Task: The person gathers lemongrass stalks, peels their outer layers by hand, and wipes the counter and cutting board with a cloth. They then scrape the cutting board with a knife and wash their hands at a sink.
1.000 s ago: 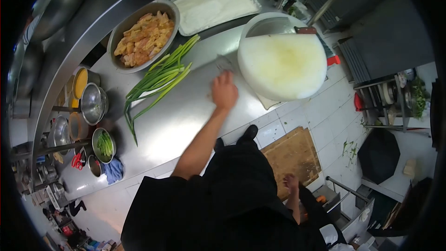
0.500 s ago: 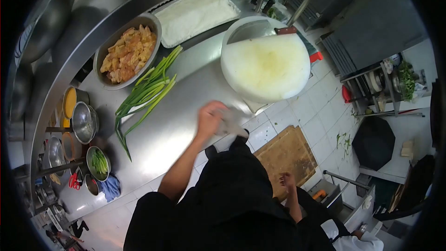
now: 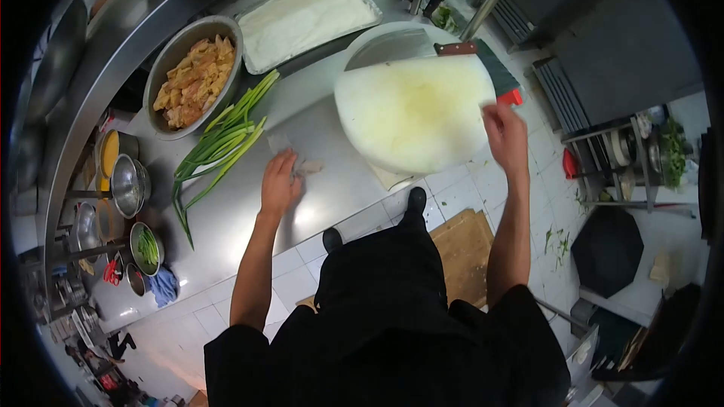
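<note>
My left hand [image 3: 280, 183] lies on the steel counter with its fingers stretched forward. Beside the fingertips is a thin, translucent, crumpled piece [image 3: 309, 167] that looks like plastic film or a glove. My right hand [image 3: 507, 136] is at the right edge of a thick, round white cutting board [image 3: 411, 105], its fingers curled together; whether they hold anything is hidden. A cleaver [image 3: 455, 48] with a brown handle lies at the back of the board. To the left of my left hand lie long spring onions [image 3: 226, 143] on the counter.
A metal bowl of raw, marinated meat pieces [image 3: 197, 79] and a tray of white powder [image 3: 305, 22] stand at the back. Bowls line the left, one with cut greens [image 3: 147, 245], near a blue cloth [image 3: 162, 286]. A wooden board [image 3: 461, 252] is low at the right.
My left hand has moved left and down onto the counter, with the translucent piece now beside it. My right hand has risen from low by my side to the white board's edge.
</note>
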A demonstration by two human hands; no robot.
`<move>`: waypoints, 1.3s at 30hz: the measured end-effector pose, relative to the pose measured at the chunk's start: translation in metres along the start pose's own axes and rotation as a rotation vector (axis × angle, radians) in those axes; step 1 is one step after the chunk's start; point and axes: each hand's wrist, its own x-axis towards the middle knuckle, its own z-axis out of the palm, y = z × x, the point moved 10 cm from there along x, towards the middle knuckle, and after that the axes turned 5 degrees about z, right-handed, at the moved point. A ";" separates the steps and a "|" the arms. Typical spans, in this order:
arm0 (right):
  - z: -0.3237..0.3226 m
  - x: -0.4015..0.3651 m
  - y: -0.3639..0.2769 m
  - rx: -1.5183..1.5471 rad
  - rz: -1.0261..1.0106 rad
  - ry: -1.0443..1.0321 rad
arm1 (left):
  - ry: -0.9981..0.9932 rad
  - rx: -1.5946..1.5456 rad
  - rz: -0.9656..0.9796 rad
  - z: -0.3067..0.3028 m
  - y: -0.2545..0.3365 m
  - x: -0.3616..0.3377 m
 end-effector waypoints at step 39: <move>-0.268 0.066 0.346 -0.119 0.328 -0.036 | 0.409 0.168 -0.362 -0.029 0.187 0.239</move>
